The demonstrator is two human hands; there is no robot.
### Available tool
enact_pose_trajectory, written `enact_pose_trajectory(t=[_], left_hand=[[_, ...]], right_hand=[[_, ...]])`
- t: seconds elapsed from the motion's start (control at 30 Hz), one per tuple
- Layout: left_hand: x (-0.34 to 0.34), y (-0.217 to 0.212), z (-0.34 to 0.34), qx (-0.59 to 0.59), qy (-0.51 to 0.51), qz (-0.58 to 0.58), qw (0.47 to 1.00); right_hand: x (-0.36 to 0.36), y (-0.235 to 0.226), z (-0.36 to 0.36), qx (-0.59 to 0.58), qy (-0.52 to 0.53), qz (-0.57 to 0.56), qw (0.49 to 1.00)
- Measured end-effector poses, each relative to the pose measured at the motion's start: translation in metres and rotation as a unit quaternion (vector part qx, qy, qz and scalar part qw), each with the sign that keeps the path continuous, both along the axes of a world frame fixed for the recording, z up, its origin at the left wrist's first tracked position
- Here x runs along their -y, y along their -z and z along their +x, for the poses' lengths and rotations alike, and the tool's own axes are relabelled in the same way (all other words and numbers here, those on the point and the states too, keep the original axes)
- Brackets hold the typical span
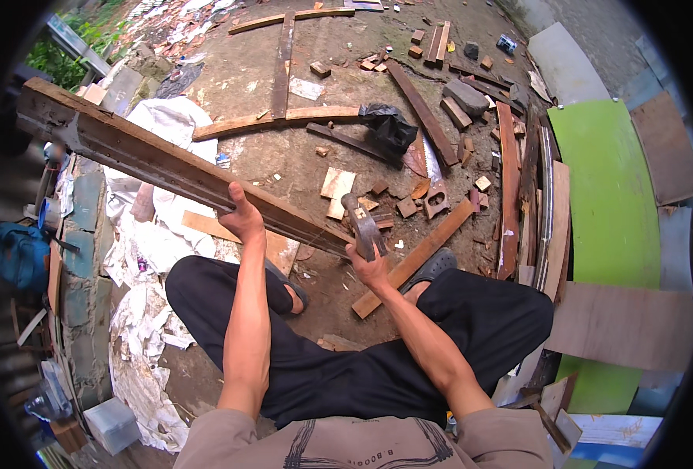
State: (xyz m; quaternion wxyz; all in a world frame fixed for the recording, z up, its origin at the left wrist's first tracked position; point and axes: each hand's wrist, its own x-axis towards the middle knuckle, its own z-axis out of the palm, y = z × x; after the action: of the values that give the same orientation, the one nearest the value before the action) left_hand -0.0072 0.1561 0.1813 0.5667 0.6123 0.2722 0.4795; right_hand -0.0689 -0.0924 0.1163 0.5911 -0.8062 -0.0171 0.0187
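Left hand [242,219] grips long dark weathered wooden beam [167,168], rough, grooved. Right hand [368,266] clenched around hammer [362,224], metal head up. Wood scraps [339,191] on dirt ground [284,156].

The fingers of the left hand [242,216] are hidden behind the long, dark, weathered wooden beam [175,168]; only the thumb and back of the hand are seen. The beam's near end is covered by the right hand [368,266] and the grey steel hammer head [362,223], and the hammer's handle is lost inside that fist. The far end of the beam is smeared by the lens rim at the left edge. A small blue and white can [507,44], perhaps a tin, near the far edge of the dirt ground [300,160] is too small to be identified. The green curved panel [608,203] is partly covered by brown plywood boards [624,324].
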Motion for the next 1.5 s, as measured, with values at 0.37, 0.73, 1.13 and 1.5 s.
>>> enact_pose_trajectory(t=[0.37,0.73,1.13,1.5], left_hand=[[-0.02,-0.008,0.019,-0.027,-0.031,-0.003,0.999],[-0.022,0.012,0.007,-0.134,-0.024,-0.05,0.989],[-0.055,0.005,-0.013,-0.111,-0.002,-0.232,0.967],[-0.037,0.042,-0.003,-0.115,0.001,-0.308,0.944]], right_hand=[[0.005,0.028,-0.001,-0.291,-0.006,0.013,0.957],[0.047,0.002,0.019,-0.139,-0.012,0.025,0.99],[0.072,-0.043,0.002,-0.241,0.02,0.043,0.969],[0.048,-0.016,-0.02,-0.157,-0.055,-0.061,0.984]])
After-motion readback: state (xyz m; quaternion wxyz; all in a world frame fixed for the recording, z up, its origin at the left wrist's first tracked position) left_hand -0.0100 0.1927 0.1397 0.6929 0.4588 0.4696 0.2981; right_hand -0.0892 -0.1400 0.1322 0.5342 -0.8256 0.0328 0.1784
